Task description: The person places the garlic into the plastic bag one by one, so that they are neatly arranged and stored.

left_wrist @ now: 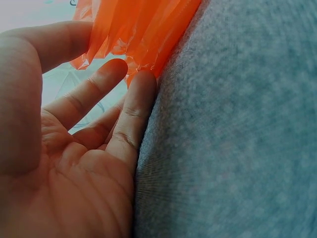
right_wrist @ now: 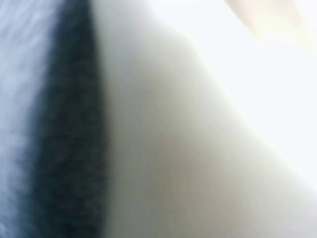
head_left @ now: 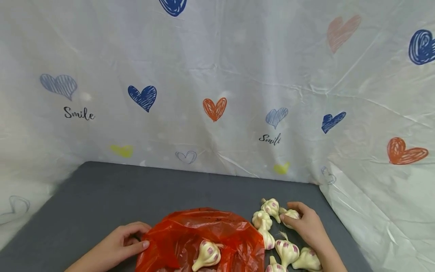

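Right hand (head_left: 306, 226) curls its fingers round one garlic bulb (head_left: 290, 215) in the head view, with more garlic (head_left: 287, 251) lying beside it on the flat grey felt table (head_left: 102, 196); my left hand (head_left: 117, 245) pinches the edge of the crinkly red plastic bag (head_left: 210, 230), which holds one bulb (head_left: 207, 255), and the white sheet (head_left: 217, 75) behind has hearts and says "Smile". From the left wrist, my fingers (left_wrist: 133, 109) touch the shiny orange-red bag (left_wrist: 143, 29) on the soft grey cloth (left_wrist: 237, 139). From the right wrist I see only a pale blur, so I cannot tell anything there.
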Tool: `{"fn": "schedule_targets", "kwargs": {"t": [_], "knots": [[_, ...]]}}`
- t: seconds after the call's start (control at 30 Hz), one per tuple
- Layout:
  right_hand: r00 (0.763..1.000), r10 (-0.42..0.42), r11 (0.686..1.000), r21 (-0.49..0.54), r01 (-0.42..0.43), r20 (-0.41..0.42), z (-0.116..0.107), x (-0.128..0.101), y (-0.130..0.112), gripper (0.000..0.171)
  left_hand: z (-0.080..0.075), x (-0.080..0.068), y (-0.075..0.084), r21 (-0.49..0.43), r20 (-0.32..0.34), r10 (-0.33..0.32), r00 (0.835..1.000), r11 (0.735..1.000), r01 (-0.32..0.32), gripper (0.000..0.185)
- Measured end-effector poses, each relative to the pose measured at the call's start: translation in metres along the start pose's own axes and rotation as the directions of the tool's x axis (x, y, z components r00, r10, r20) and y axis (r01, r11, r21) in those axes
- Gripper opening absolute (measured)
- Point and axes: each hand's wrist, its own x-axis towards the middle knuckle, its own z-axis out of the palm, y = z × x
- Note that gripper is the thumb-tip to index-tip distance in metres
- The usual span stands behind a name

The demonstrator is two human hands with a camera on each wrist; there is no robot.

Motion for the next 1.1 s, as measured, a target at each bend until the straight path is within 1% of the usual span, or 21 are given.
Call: {"fn": "schedule_targets", "kwargs": {"t": [0.2,0.3,0.37,0.43,0.6,0.67,0.8,0.97,1.1], "knots": [[1.000,0.001,1.000,-0.001,-0.001,-0.014,-0.005,-0.007,-0.008,0.073,0.002,0.003,-0.001,-0.010,0.021,0.028,0.999,1.000,-0.028,0.030],[0.999,-0.009,1.000,0.005,0.010,-0.033,-0.008,-0.010,-0.013,0.071,0.002,0.005,-0.002,0.019,0.017,0.041,0.999,0.999,-0.041,0.030],[0.999,-0.020,1.000,0.008,0.020,-0.048,-0.010,-0.011,-0.016,0.070,0.002,0.006,-0.002,0.052,0.001,0.051,0.999,0.997,-0.051,0.029],[0.998,-0.027,1.000,0.014,0.028,-0.058,-0.010,-0.012,-0.019,0.069,0.001,0.005,-0.001,0.065,-0.010,0.046,0.999,0.997,-0.046,0.029],[0.996,-0.034,0.998,0.043,0.037,-0.077,-0.012,-0.016,-0.030,0.066,-0.002,0.002,0.000,0.039,-0.005,0.004,1.000,0.999,-0.004,0.029],[0.995,-0.047,0.998,0.039,0.051,-0.092,-0.012,-0.019,-0.034,0.064,-0.001,0.001,0.000,0.038,-0.003,0.001,1.000,0.999,-0.001,0.029],[0.989,-0.094,0.995,0.022,0.097,-0.115,-0.012,-0.023,-0.041,0.059,0.000,0.002,0.000,0.048,-0.008,0.018,1.000,0.999,-0.018,0.029],[0.982,-0.144,0.988,0.046,0.150,-0.123,-0.008,-0.027,-0.049,0.059,0.000,0.001,0.000,0.066,-0.020,0.036,0.999,0.997,-0.035,0.028],[0.978,-0.163,0.984,0.056,0.172,-0.128,-0.005,-0.031,-0.053,0.059,0.001,0.001,0.001,0.078,-0.027,0.040,0.999,0.996,-0.038,0.028]]}}
